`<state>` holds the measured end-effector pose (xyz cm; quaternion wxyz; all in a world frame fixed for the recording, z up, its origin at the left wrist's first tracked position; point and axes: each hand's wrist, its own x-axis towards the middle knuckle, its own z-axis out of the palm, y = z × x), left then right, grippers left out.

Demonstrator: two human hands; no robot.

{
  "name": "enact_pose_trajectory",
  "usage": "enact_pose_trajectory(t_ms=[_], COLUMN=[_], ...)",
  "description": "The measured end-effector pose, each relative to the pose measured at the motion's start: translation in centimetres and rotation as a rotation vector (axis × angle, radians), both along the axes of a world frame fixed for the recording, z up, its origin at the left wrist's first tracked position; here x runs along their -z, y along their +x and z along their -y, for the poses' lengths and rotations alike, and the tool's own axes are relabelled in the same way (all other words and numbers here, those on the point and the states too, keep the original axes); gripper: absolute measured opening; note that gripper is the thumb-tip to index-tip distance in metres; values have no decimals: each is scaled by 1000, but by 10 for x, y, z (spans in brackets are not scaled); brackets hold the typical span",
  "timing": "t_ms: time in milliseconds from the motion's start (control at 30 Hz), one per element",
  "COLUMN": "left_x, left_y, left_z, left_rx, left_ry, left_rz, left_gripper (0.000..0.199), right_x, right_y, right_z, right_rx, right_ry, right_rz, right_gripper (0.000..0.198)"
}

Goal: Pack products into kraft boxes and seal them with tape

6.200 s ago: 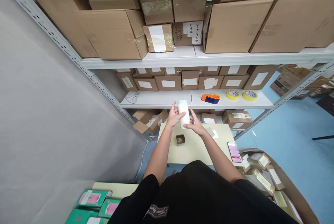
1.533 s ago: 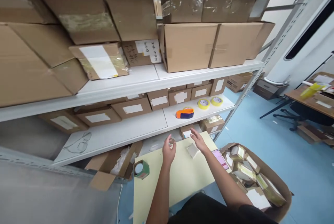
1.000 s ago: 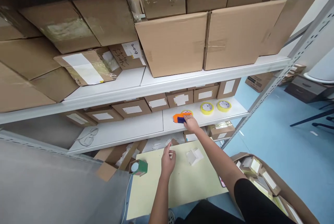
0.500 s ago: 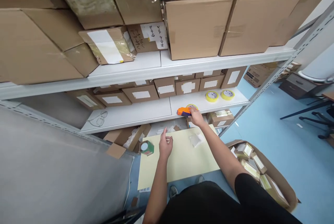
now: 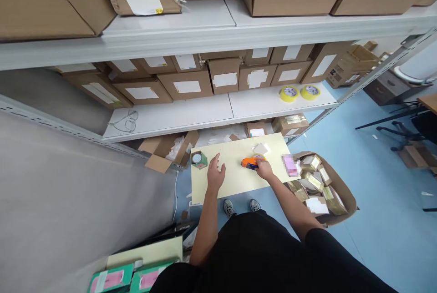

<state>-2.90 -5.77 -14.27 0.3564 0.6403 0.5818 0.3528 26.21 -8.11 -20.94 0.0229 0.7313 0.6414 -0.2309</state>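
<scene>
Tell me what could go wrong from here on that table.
The green box stands near the left edge of the table; the left hand might knock it off. The right hand, holding the tape dispenser, could nudge the phone near the right edge into the carton of parcels.

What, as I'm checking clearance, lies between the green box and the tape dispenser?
In the head view, the left hand shows between the green box and the tape dispenser.
</scene>
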Motion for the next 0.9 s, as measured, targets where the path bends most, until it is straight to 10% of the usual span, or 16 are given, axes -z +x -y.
enact_pose_trajectory(t_ms=[533,900], left_x=[6,5], left_y=[75,98], left_z=[78,140], left_rx=[-30,-122], left_ry=[-54,-35], left_rz=[-133,-209], left_gripper=[62,60], right_x=[84,30], right_y=[116,89], right_z=[54,63], right_rx=[206,56], right_ry=[-171,301], right_rz=[-6,-505], right_gripper=[20,49])
